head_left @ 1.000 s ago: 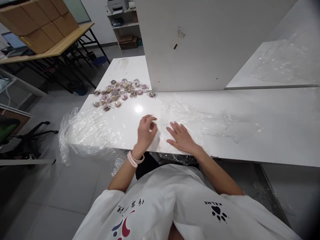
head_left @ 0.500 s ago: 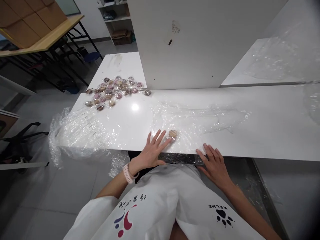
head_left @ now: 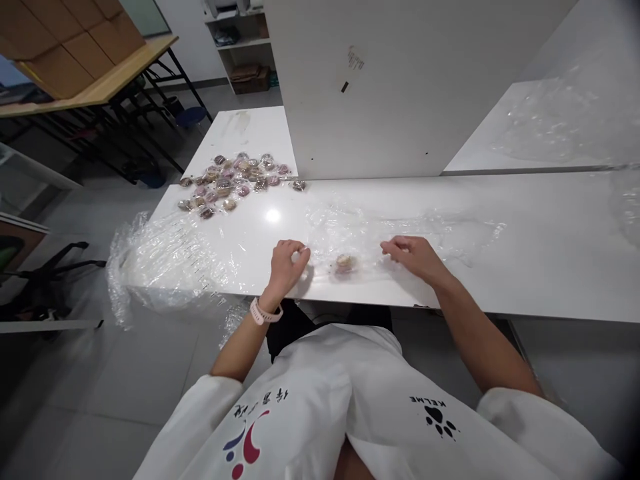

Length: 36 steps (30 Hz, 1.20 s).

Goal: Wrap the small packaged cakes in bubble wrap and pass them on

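A small round tan-and-pink piece [head_left: 344, 264], like a macaron, lies near the table's front edge. Thin clear plastic film [head_left: 345, 223] is spread beneath it, and a layer of film also seems to cover it. To its left, my left hand [head_left: 288, 265] is closed, thumb and fingertips pinching the film's edge. On the other side, my right hand [head_left: 413, 257] pinches the film the same way, just above the tabletop. The film stretches between both hands. At the back left sits a pile of similar film-wrapped pieces [head_left: 225, 187], brown, pink and tan.
The white table [head_left: 540, 253] runs along a tall white panel [head_left: 400, 100]. A crumpled stack of clear plastic sheets [head_left: 170, 257] hangs over the front left edge. More film [head_left: 550, 127] lies at the right. A wooden desk [head_left: 115, 70] with cardboard stands farther back.
Both hands have risen from the table's front edge and moved forward, closing from spread fingers into pinches. The film's front edge has been lifted from the table edge and brought over the round piece.
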{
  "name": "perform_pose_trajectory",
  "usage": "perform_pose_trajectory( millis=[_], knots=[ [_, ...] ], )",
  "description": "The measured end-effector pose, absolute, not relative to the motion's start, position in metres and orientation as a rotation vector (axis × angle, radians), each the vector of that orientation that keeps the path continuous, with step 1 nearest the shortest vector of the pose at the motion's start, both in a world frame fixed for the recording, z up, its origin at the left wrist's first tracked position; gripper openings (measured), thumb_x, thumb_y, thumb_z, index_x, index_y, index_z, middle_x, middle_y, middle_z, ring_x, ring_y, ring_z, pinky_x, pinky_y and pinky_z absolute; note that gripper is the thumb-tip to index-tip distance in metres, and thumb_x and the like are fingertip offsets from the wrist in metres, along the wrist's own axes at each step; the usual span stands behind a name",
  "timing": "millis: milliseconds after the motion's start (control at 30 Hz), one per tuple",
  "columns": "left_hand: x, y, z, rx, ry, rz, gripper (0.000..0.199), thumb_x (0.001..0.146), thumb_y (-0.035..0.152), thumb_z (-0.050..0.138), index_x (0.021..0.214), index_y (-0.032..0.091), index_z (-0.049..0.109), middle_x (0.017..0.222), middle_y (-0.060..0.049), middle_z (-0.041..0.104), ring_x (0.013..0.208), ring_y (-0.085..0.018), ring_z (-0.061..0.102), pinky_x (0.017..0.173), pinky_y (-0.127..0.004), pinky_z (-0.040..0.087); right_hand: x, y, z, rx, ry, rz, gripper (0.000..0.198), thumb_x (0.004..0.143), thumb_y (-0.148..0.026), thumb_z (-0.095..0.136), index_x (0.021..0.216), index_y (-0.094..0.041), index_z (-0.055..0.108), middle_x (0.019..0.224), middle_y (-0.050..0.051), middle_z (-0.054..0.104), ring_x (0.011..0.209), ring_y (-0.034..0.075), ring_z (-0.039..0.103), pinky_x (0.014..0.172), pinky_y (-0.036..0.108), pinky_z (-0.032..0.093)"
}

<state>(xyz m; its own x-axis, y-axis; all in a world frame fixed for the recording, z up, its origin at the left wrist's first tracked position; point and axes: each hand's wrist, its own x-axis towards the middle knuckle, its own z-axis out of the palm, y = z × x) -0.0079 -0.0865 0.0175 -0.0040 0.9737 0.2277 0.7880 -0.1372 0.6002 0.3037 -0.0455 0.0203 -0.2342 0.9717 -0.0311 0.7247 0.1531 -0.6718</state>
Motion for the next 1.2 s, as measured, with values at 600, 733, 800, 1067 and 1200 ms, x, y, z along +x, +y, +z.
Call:
perform_pose_trajectory(
  millis=[600, 733, 800, 1067, 1200],
  knots=[
    [0.022, -0.065, -0.014, 2.304, 1.330, 0.672, 0.046, 0.090, 0.014, 0.051, 0.135, 0.019, 0.042, 0.137, -0.015, 0.056, 0.130, -0.027, 0.051, 0.106, -0.047, 0.046, 0.249, -0.032, -0.033, -1.102, -2.422, 0.518, 0.048, 0.100, -0.043, 0.044, 0.144, -0.024, 0.050, 0.142, 0.008, 0.057, 0.131, 0.026, 0.050, 0.105, 0.044, 0.041],
    [0.016, -0.066, -0.004, 2.209, 1.397, 0.643, 0.029, 0.097, 0.029, 0.049, 0.125, 0.020, 0.051, 0.117, -0.011, 0.067, 0.106, -0.025, 0.063, 0.084, -0.037, 0.052, 0.251, -0.037, -0.031, -1.224, -2.241, 0.462, 0.036, 0.102, -0.033, 0.037, 0.112, -0.022, 0.070, 0.104, 0.008, 0.074, 0.099, 0.024, 0.065, 0.088, 0.039, 0.046],
    [0.015, -0.068, 0.006, 2.084, 1.400, 0.600, 0.027, 0.099, 0.039, 0.047, 0.115, 0.021, 0.058, 0.103, -0.007, 0.071, 0.087, -0.021, 0.066, 0.073, -0.031, 0.049, 0.255, -0.043, -0.022, -1.281, -2.192, 0.570, 0.034, 0.101, -0.037, 0.040, 0.100, -0.022, 0.071, 0.088, 0.005, 0.074, 0.082, 0.021, 0.066, 0.077, 0.034, 0.046],
    [0.026, -0.063, 0.012, 1.983, 1.827, 0.413, 0.014, 0.093, 0.033, 0.060, 0.095, 0.019, 0.063, 0.074, -0.003, 0.066, 0.069, -0.020, 0.060, 0.061, -0.029, 0.038, 0.249, -0.061, -0.007, -1.562, -2.152, 0.352, 0.027, 0.096, -0.032, 0.052, 0.115, -0.020, 0.068, 0.099, 0.009, 0.072, 0.090, 0.024, 0.064, 0.075, 0.034, 0.043],
    [0.024, -0.092, 0.018, 2.373, 1.597, 0.635, 0.017, 0.095, 0.027, 0.056, 0.109, 0.019, 0.060, 0.108, -0.009, 0.069, 0.103, -0.024, 0.061, 0.084, -0.037, 0.045, 0.240, -0.084, -0.011, -1.119, -2.316, 0.187, 0.034, 0.098, -0.037, 0.053, 0.127, -0.022, 0.063, 0.127, 0.010, 0.065, 0.116, 0.026, 0.057, 0.096, 0.041, 0.041]
  ],
)
